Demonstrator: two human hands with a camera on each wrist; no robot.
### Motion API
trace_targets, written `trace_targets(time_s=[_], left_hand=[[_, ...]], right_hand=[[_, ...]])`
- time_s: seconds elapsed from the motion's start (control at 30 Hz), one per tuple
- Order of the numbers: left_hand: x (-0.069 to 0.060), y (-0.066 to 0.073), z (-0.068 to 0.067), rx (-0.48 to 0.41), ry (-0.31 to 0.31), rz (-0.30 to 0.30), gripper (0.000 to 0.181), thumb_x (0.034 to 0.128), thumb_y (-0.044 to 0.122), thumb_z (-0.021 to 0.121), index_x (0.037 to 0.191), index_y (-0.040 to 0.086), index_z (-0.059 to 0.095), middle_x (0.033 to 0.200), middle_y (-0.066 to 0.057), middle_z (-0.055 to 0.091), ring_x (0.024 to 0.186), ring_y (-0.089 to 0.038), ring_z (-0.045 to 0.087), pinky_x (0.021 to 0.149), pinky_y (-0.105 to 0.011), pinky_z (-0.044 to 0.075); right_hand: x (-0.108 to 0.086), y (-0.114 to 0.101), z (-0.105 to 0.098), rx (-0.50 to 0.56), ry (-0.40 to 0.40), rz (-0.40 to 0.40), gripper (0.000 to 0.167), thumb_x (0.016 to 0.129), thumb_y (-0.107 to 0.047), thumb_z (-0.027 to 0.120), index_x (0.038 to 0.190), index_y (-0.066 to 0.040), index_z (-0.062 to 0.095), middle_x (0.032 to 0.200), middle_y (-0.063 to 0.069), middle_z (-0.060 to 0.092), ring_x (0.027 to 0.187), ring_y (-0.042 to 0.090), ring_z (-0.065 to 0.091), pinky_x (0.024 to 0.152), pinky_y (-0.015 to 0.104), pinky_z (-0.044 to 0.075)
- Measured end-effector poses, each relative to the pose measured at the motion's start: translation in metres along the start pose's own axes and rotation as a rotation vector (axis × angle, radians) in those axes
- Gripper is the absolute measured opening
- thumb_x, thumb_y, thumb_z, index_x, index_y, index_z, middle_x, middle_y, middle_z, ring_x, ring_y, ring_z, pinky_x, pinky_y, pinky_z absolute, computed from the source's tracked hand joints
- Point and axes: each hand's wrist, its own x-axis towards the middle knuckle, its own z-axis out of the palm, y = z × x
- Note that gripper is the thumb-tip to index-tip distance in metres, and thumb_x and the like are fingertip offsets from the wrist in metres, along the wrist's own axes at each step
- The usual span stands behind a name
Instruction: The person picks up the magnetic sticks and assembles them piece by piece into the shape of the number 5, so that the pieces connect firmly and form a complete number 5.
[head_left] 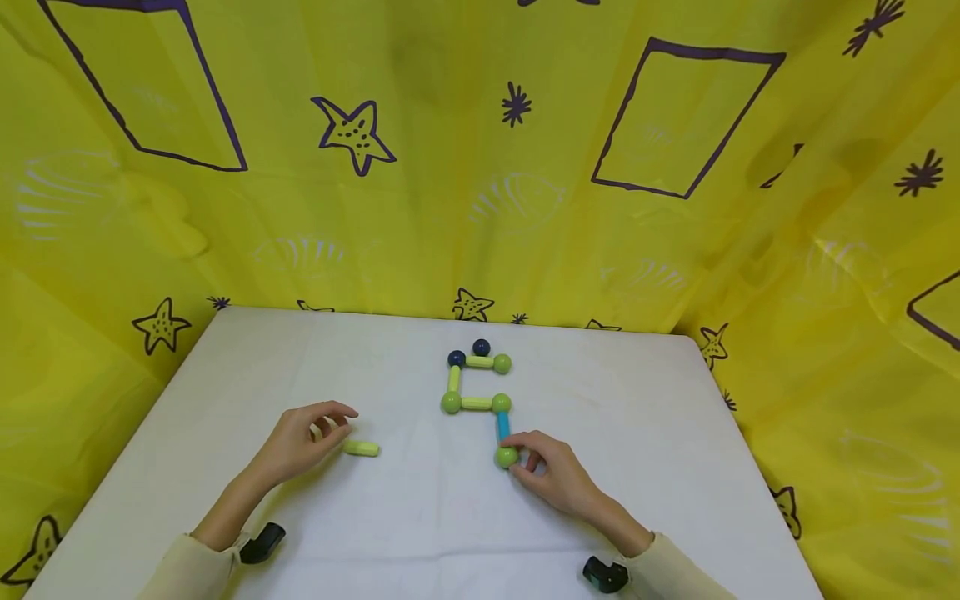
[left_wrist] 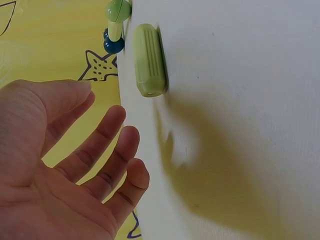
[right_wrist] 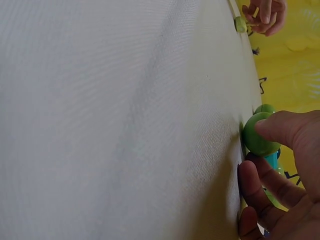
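My right hand (head_left: 557,477) pinches a green ball (head_left: 506,457) between thumb and fingers, low on the table. That ball sits at the near end of a blue rod (head_left: 503,427), whose far end meets another green ball (head_left: 501,403). From there light green rods (head_left: 477,404) and balls run on in a bent chain, with a dark blue ball (head_left: 457,358) at one corner. My left hand (head_left: 306,442) hovers with relaxed fingers beside a loose light green rod (left_wrist: 150,60). A gap shows between its fingertips and that rod in the left wrist view, and the palm holds nothing.
A second dark blue ball (head_left: 482,347) lies just behind the chain's far rod. White cloth covers the table (head_left: 405,533). Yellow curtains (head_left: 435,225) with drawn stars and fish hang behind the table and along both sides. Each wrist carries a black device (head_left: 262,543).
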Motion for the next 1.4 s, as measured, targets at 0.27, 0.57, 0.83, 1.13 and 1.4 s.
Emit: trace_targets(time_s=[0.27, 0.57, 0.83, 1.13, 1.4], left_hand=[[0.000, -0.003, 0.007, -0.020, -0.040, 0.029, 0.019, 0.0880, 0.001, 0.077, 0.106, 0.007, 0.076, 0.093, 0.003, 0.072, 0.071, -0.006, 0.055, 0.058, -0.023, 0.043], [-0.002, -0.007, 0.008, -0.009, -0.119, 0.028, 0.027, 0.0832, 0.001, 0.082, 0.109, 0.009, 0.076, 0.097, 0.000, 0.072, 0.075, -0.016, 0.056, 0.065, -0.026, 0.044], [-0.003, -0.008, 0.007, 0.004, -0.199, 0.013, 0.028, 0.0800, 0.003, 0.085, 0.105, 0.010, 0.076, 0.098, 0.004, 0.071, 0.081, -0.015, 0.058, 0.071, -0.029, 0.048], [0.002, -0.009, 0.011, 0.025, -0.255, 0.027, 0.022, 0.0790, -0.001, 0.085, 0.097, 0.010, 0.077, 0.087, 0.008, 0.067, 0.074, -0.011, 0.053, 0.066, -0.025, 0.045], [0.006, -0.003, 0.016, -0.026, -0.223, 0.073, 0.023, 0.0797, -0.002, 0.084, 0.098, 0.010, 0.076, 0.087, 0.007, 0.067, 0.074, -0.014, 0.055, 0.066, -0.026, 0.047]], right_hand=[[0.002, -0.001, 0.002, -0.013, -0.006, 0.011, 0.035, 0.088, -0.001, 0.077, 0.120, -0.014, 0.072, 0.097, -0.004, 0.068, 0.070, 0.005, 0.056, 0.061, 0.025, 0.048], [0.007, -0.005, 0.001, -0.019, -0.039, 0.054, 0.036, 0.088, -0.003, 0.078, 0.121, -0.015, 0.072, 0.095, -0.005, 0.067, 0.070, 0.005, 0.055, 0.062, 0.023, 0.046], [0.008, -0.006, 0.000, -0.012, -0.059, 0.075, 0.035, 0.089, -0.006, 0.079, 0.122, -0.016, 0.072, 0.097, -0.007, 0.066, 0.071, 0.005, 0.056, 0.063, 0.024, 0.047], [0.008, -0.002, 0.001, -0.012, -0.064, 0.055, 0.036, 0.088, -0.004, 0.078, 0.122, -0.015, 0.070, 0.098, -0.006, 0.067, 0.071, 0.004, 0.056, 0.063, 0.025, 0.048], [0.008, -0.002, -0.001, -0.003, -0.085, 0.092, 0.036, 0.089, -0.005, 0.078, 0.122, -0.017, 0.068, 0.108, -0.006, 0.070, 0.073, 0.004, 0.057, 0.066, 0.027, 0.051]])
